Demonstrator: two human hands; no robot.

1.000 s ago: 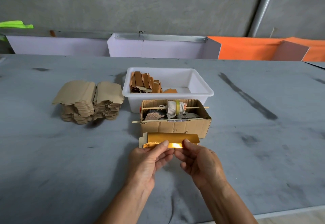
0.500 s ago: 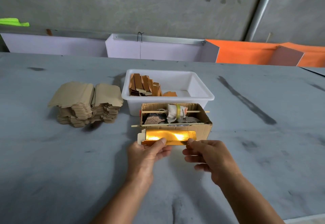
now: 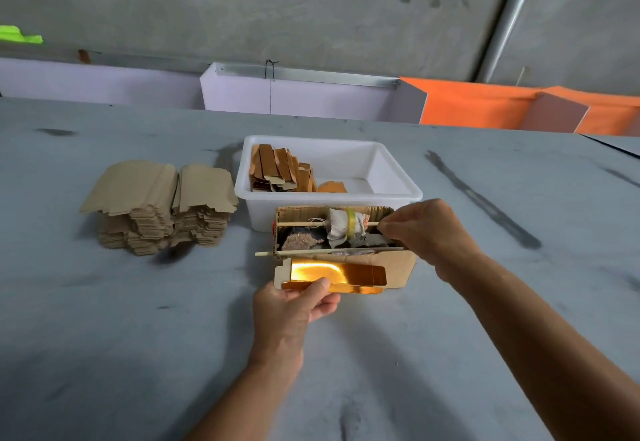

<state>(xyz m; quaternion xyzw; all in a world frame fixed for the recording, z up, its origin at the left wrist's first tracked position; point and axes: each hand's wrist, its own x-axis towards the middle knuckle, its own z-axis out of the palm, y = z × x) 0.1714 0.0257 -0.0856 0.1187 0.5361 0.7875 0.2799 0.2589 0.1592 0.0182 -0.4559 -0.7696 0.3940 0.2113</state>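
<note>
While the gold card (image 3: 346,272) stands against the cardboard box (image 3: 398,267) front, pinched at its lower edge by the left hand (image 3: 294,305), the right hand (image 3: 426,232) bunches its fingertips at the upper stick (image 3: 301,223); whether it grips anything is unclear. A hard tug there could drag the light box and knock the card askew.

Views: the head camera alone
Position: worn on the person's head, above the near edge of the grey table (image 3: 104,354); both forearms enter from the bottom edge
Direction: forward and down across the table; the concrete wall (image 3: 277,7) fills the top of the frame
Nearness: close; the left hand (image 3: 291,305) holds the gold card (image 3: 346,272) just below centre; the right hand (image 3: 426,232) pinches the wooden stick (image 3: 298,223) of the cardboard box (image 3: 398,267), right of centre
Lens: wide-angle; white tub (image 3: 398,177) above centre, card stack (image 3: 159,205) at middle left
</note>
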